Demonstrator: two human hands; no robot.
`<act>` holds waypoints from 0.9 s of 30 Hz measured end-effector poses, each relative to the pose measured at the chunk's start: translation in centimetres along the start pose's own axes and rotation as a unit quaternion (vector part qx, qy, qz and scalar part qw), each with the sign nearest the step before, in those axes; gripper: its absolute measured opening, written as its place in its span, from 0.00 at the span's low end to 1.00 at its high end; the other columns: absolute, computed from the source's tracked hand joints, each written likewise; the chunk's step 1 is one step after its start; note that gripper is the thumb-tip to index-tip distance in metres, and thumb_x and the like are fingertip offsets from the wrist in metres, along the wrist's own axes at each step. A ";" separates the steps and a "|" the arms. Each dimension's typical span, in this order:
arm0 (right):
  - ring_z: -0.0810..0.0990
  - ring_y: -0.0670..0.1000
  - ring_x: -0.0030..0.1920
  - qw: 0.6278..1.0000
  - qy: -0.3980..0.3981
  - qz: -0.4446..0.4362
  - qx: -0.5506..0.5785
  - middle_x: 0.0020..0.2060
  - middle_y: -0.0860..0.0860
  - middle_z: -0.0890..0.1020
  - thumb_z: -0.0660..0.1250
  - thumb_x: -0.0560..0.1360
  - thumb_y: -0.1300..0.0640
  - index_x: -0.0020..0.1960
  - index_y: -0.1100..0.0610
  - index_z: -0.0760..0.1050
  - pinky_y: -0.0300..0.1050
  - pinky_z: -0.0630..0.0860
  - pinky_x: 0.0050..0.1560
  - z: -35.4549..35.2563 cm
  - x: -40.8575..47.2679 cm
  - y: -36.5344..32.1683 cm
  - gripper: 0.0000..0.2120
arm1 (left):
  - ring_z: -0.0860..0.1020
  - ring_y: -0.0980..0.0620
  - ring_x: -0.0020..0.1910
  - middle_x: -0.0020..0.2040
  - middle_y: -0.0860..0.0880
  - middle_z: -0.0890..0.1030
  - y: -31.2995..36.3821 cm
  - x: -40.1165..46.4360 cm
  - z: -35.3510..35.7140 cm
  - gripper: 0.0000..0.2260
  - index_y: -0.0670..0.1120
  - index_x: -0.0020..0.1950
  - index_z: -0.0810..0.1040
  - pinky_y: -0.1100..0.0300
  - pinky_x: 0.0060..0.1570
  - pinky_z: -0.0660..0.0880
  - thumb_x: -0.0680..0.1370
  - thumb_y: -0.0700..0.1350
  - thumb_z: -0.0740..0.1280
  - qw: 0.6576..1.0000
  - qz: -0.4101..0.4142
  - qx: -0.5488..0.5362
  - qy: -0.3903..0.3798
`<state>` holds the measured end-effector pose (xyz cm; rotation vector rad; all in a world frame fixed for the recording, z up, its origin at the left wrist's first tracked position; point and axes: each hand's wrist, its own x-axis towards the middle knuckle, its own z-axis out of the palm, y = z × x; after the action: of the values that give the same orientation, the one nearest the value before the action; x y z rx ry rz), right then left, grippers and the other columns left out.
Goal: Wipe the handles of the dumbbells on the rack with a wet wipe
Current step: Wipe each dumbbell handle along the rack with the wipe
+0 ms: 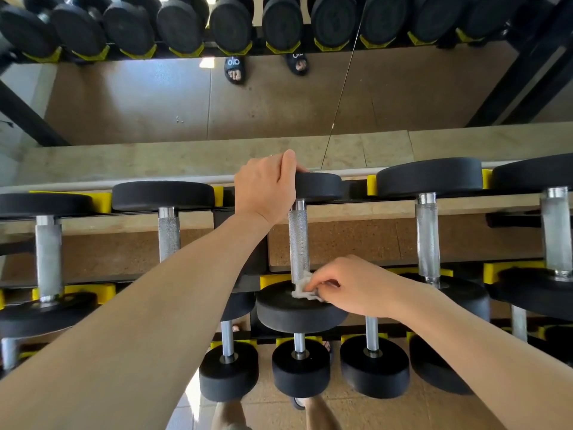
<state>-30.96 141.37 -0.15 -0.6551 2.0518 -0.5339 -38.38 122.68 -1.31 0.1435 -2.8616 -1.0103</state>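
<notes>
A dumbbell with black round heads lies on the top rack tier, its knurled steel handle (298, 243) running away from me. My left hand (266, 187) grips the far head (321, 185) of this dumbbell, fingers curled over its top edge. My right hand (350, 287) pinches a crumpled white wet wipe (302, 288) against the near end of the handle, where it meets the near head (297, 311).
Other dumbbells (169, 231) (428, 237) lie left and right on the same tier in yellow cradles (372, 185). Smaller dumbbells (300, 367) sit on a lower tier. A wall mirror (279, 97) behind the rack reflects the dumbbells and sandalled feet.
</notes>
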 end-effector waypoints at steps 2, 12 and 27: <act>0.76 0.40 0.39 0.999 0.017 0.027 -0.024 0.49 0.45 0.83 0.56 0.82 0.56 0.58 0.48 0.81 0.37 0.70 0.41 0.2 0.0 0.3 0.16 | 0.74 0.54 0.34 0.36 0.55 0.81 0.0 0.0 0.0 0.26 0.52 0.45 0.86 0.63 0.32 0.65 0.82 0.50 0.48 1.000 0.001 0.005 -0.003; 0.74 0.49 0.35 0.996 -0.026 0.074 0.037 0.35 0.52 0.77 0.57 0.81 0.56 0.37 0.52 0.75 0.45 0.69 0.38 1.1 3.2 0.9 0.15 | 0.72 0.57 0.32 0.36 0.55 0.81 -0.1 0.0 0.0 0.24 0.53 0.44 0.85 0.69 0.30 0.60 0.82 0.50 0.48 1.000 0.002 0.011 0.001; 0.73 0.50 0.37 0.989 0.062 -0.050 -0.128 0.31 0.46 0.69 0.55 0.82 0.55 0.54 0.50 0.78 0.40 0.63 0.32 1.6 2.1 -4.4 0.12 | 0.73 0.55 0.33 0.36 0.55 0.80 -0.1 -0.1 -0.1 0.24 0.53 0.44 0.85 0.65 0.30 0.62 0.82 0.49 0.49 1.000 0.003 0.010 -0.001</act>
<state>-29.52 136.49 0.30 -0.8989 2.2359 -0.3779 -38.29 122.56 -1.29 0.1359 -2.8739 -0.9810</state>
